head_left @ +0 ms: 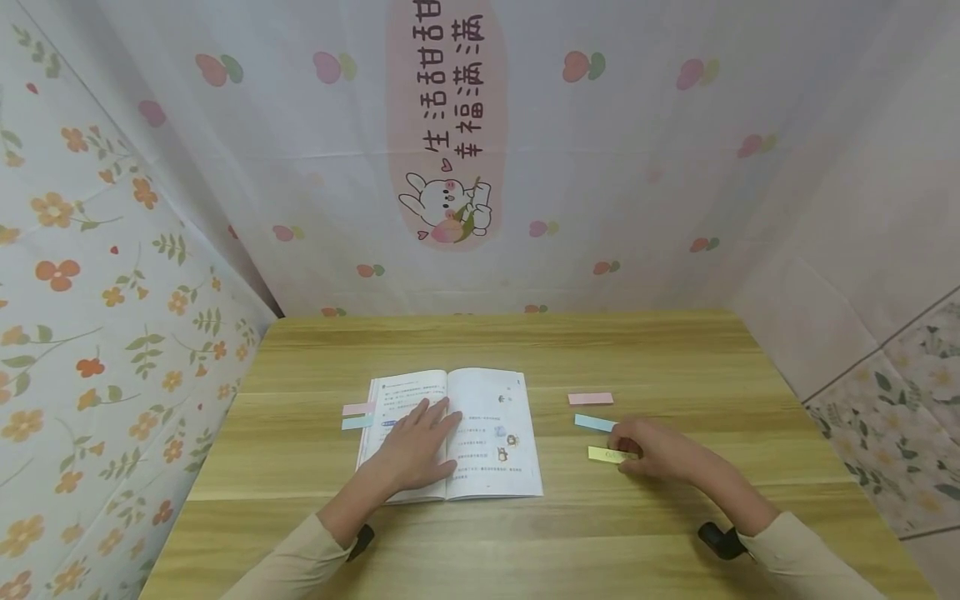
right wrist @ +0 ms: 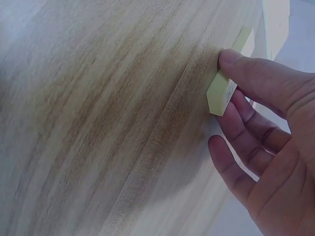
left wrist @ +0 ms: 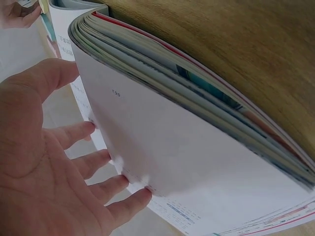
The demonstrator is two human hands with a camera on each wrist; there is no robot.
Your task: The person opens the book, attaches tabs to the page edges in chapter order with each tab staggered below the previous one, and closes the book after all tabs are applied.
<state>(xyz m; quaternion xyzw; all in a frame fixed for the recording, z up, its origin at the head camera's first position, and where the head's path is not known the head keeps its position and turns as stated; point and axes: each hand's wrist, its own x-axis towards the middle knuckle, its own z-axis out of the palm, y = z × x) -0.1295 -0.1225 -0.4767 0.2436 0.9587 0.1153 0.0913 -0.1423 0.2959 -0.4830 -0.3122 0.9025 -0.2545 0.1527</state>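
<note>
the right hand (head_left: pixel 651 452) pinched the yellow sticky pad (head_left: pixel 606 454), probably light and slightly bendy, by its end; the left hand (head_left: pixel 417 442) lay flat-fingered on the open book (head_left: pixel 480 417).

An open book (head_left: pixel 457 433) lies flat mid-desk; a slim yellow sticky-note pad (head_left: pixel 606 454) lies to its right.

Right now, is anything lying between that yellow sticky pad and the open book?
Nothing visible. The right hand pinches the yellow pad, and only bare table lies between it and the book. The blue pad and pink pad sit farther back, off that line.
</note>
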